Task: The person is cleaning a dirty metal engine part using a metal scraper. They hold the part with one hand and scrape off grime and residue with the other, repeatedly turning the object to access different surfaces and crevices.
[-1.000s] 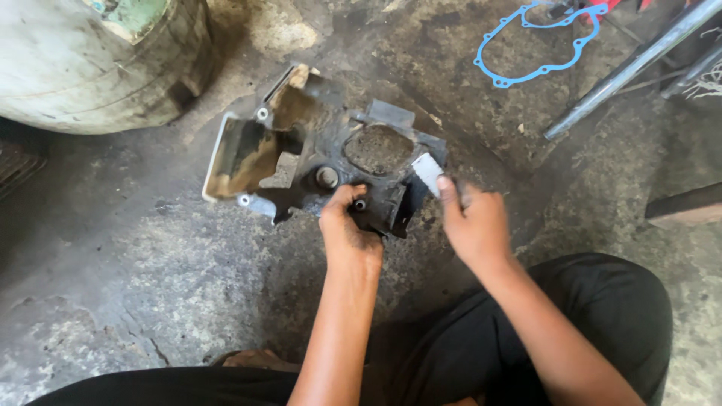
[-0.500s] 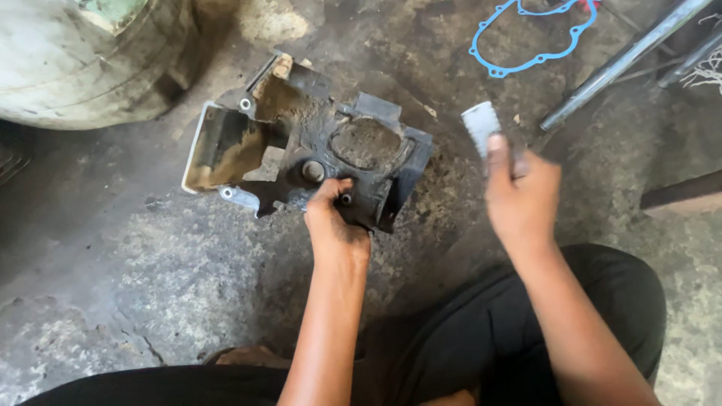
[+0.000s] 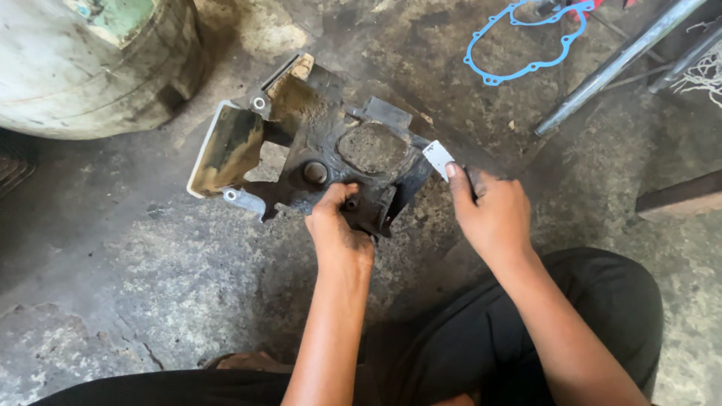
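Observation:
A dirty, oil-blackened metal engine casing lies on the concrete floor in front of me. My left hand grips its near edge, thumb and fingers closed on the casing by a small bore. My right hand holds a small flat grey scraper blade, forefinger pressed along it. The blade's tip touches the casing's right edge beside the large round opening.
A blue gasket lies on the floor at the upper right, next to slanted metal tubes. A large pale drum stands at the upper left. A dark block sits at the right edge. My black-trousered legs fill the bottom.
My right hand lifted the blade up and away to the right, then brought it back down onto the casing's right edge. The casing shifted slightly under my left hand.

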